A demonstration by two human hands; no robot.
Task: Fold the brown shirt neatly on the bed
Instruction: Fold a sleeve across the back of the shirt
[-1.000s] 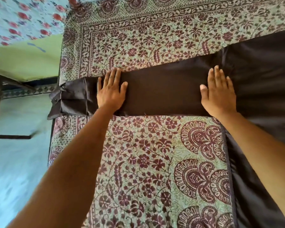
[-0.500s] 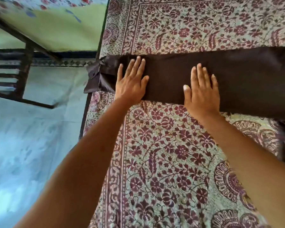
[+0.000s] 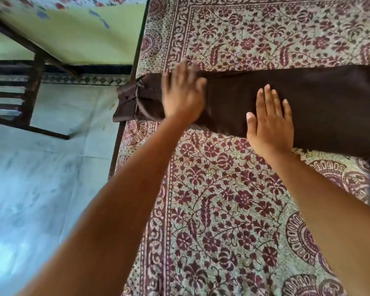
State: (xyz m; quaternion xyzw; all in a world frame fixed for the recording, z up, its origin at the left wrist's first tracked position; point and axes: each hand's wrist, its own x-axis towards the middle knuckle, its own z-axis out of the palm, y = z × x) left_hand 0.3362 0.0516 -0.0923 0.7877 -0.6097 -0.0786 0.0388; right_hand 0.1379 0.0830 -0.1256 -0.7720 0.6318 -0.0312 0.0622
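Fingers of both hands lie spread flat, gripping nothing: the left hand (image 3: 183, 95), blurred, and the right hand (image 3: 270, 122) press palms down on the brown shirt (image 3: 320, 105), a long folded band beneath them across the patterned bed (image 3: 233, 199), its left end overhanging the edge.

Floral-sheeted bed (image 3: 233, 199) — brown shirt (image 3: 320, 103) folded long, lying flat across it.

Both forearms are bare to the frame's edge with no sleeve showing, and the left hand (image 3: 183, 92), smeared by blur, and the right hand (image 3: 270, 122), with short plain nails, carry no ring, watch or bracelet.
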